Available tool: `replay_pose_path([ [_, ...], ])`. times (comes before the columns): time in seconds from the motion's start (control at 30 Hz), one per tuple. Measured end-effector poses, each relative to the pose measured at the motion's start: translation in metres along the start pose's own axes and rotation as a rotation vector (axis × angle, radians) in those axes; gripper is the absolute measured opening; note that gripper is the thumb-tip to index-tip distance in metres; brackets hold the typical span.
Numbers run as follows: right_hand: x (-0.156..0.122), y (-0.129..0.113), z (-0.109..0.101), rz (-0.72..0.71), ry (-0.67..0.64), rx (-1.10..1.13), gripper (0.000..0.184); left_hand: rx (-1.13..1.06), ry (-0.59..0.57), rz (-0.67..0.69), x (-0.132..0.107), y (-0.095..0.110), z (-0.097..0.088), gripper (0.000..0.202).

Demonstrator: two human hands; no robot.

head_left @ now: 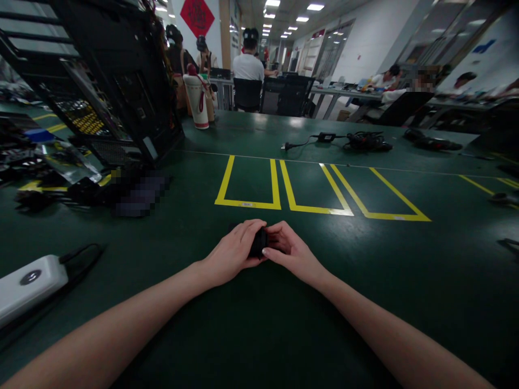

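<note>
Between my hands, low over the middle of the green table, is a small black object (258, 244) with a rounded, ridged edge. My palms and fingers cover most of it, so its kind does not show. My left hand (233, 251) is wrapped over its top and left side. On the right side, my right hand (292, 251) closes in with curled fingers, its thumb tip and fingertips against the object's edge.
Beyond my hands, yellow tape (251, 205) marks several frames on the table (182, 335). A black cabled adapter (325, 137) lies farther back. On the left stand an open computer case (121, 81), a white cup (197, 102) and a white power strip (32, 286). Several people sit in the background.
</note>
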State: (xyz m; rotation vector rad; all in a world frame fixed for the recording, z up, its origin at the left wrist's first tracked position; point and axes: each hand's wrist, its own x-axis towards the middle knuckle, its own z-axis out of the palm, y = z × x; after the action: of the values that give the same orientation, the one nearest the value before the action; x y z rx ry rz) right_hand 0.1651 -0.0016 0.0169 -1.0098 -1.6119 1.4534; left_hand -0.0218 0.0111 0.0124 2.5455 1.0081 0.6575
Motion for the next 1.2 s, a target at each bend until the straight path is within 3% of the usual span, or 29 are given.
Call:
replay_pose_path([
  [0.17, 0.0019, 0.0036, 0.0014, 0.005, 0.045, 0.018, 0.017, 0.017, 0.019, 0.007, 0.0014, 0.0014, 0.0003, 0.063],
  [0.4, 0.0027, 0.0003, 0.0007, 0.08, 0.033, -0.006, 0.03, 0.011, 0.004, 0.007, 0.0007, 0.0022, -0.0011, 0.062],
  [0.57, 0.0005, -0.0022, 0.0003, 0.012, -0.017, 0.048, 0.031, 0.007, -0.007, -0.011, 0.0, 0.0016, -0.0005, 0.062],
  [0.7, -0.0008, 0.0006, 0.0037, -0.045, 0.018, 0.028, 0.029, 0.002, -0.004, -0.017, 0.0005, 0.0013, 0.0004, 0.063],
  [0.83, -0.0006, 0.0034, 0.0066, -0.033, 0.063, 0.051, 0.018, -0.01, 0.016, 0.003, 0.0008, 0.0009, 0.001, 0.061],
  [1.03, -0.0013, 0.0003, 0.0043, 0.028, 0.069, -0.011, 0.031, -0.015, 0.01, -0.016, 0.0004, 0.0007, 0.0014, 0.061],
  [1.2, -0.0008, 0.0, 0.0044, -0.01, 0.041, -0.021, 0.028, 0.0, 0.003, -0.02, 0.001, 0.0019, 0.0005, 0.061],
])
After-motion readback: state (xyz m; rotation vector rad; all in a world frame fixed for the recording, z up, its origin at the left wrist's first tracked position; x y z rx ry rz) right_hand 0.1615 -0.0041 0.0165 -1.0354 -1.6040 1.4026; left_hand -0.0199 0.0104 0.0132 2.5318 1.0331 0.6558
